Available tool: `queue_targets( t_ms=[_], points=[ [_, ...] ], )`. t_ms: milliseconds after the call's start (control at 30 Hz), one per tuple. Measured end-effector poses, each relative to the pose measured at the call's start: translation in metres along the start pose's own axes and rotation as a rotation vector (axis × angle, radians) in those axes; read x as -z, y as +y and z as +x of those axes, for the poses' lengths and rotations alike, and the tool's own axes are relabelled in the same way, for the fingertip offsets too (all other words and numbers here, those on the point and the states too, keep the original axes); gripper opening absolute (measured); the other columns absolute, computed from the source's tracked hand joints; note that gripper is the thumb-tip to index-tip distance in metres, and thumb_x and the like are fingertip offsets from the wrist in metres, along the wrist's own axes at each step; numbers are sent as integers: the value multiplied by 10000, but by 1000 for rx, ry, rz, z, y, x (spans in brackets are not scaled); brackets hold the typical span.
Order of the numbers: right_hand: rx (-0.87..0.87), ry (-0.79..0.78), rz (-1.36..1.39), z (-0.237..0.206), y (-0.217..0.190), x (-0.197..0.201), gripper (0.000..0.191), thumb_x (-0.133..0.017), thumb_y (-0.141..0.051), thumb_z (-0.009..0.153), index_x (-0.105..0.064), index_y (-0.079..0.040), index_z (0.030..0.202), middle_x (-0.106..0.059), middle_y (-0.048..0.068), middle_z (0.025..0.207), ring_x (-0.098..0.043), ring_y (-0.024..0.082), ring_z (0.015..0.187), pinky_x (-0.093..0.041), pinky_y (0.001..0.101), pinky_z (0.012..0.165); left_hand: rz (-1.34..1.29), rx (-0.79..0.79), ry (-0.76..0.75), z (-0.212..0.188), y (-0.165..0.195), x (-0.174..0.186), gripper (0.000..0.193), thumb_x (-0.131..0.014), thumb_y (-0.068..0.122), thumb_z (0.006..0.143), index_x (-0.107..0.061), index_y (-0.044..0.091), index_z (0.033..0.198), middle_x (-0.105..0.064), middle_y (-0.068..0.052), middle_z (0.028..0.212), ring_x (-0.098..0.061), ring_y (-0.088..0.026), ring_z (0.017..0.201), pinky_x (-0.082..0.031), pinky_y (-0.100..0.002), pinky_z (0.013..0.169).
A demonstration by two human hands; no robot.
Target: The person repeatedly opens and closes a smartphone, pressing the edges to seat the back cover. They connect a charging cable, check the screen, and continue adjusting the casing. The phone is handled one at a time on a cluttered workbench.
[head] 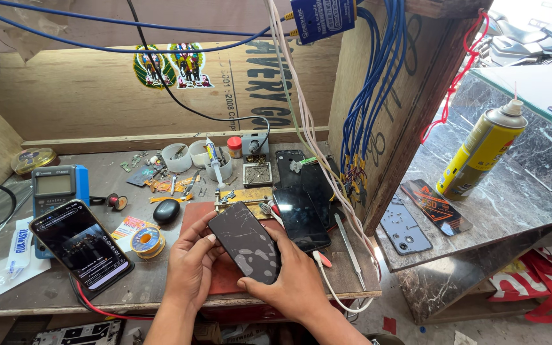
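Near the front edge of the worktop (161, 287), we hold a cracked phone (246, 241) in both hands.

We note the left hand (190, 265) cupping its left side with fingers curled under, the right hand (292, 278) clasping its lower right corner, so the cracked face tilts up to us above the red mat (228, 276). A second dark phone (301, 219) lies just beside it; a lit phone (81, 246) rests near the front left corner, solder reel (146, 241) between.

A lit phone screen (81, 246) leans at the bench's (52, 281) left, before a blue multimeter's grey display (53, 184). A cracked dark phone screen (248, 242) sits between both hands. Two colourful stickers (174, 65) mark the wooden back wall. A yellow spray can (482, 151) stands right.
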State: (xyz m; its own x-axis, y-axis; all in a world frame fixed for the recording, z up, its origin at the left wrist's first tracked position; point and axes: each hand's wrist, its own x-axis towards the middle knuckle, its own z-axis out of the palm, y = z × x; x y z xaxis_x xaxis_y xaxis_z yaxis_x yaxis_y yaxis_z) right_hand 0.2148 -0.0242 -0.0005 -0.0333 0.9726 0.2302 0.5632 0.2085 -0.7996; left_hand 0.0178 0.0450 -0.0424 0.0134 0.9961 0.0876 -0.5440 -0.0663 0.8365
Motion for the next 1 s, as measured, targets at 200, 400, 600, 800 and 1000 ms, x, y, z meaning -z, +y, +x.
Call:
queue_targets(
  t_ms=[200, 400, 600, 800, 1000],
  points=[
    [44, 37, 8, 0, 2, -1, 958, -909, -418, 598, -502, -100, 1405, -693, 157, 1256, -678, 319, 1166, -527, 406, 966, -12, -5, -9, 1, -2, 0, 395, -563, -14, 919, -614, -24, 1310, -695, -110, 1134, -677, -183, 969, -547, -344, 839],
    [58, 42, 8, 1, 1, -1, 944, -911, -405, 591, -512, -104, 1393, -696, 152, 1251, -685, 315, 1153, -532, 405, 959, -14, 11, -10, 2, -1, 2, 393, -558, -9, 915, -615, -19, 1304, -706, -110, 1134, -680, -177, 967, -553, -340, 845],
    [44, 37, 6, 1, 2, -1, 949, -911, -407, 589, -511, -99, 1392, -701, 151, 1245, -687, 310, 1157, -531, 400, 962, 18, -11, 24, 3, -6, 3, 392, -575, -16, 922, -633, -20, 1310, -695, -76, 1073, -633, -125, 877, -507, -278, 738],
    [72, 61, -8, 2, 6, -1, 953, -921, -408, 584, -521, -83, 1386, -693, 159, 1261, -685, 302, 1160, -526, 396, 965, 9, -25, 35, 6, -13, 6, 387, -590, -18, 913, -644, -22, 1297, -681, -53, 1028, -605, -89, 822, -467, -236, 667],
    [27, 38, -22, 3, 6, 0, 940, -910, -421, 583, -534, -90, 1378, -702, 145, 1246, -700, 286, 1137, -540, 388, 952, -12, -61, 43, 11, -22, 7, 370, -600, -34, 904, -647, -44, 1271, -687, -54, 980, -565, -76, 741, -446, -214, 608]
  ],
)
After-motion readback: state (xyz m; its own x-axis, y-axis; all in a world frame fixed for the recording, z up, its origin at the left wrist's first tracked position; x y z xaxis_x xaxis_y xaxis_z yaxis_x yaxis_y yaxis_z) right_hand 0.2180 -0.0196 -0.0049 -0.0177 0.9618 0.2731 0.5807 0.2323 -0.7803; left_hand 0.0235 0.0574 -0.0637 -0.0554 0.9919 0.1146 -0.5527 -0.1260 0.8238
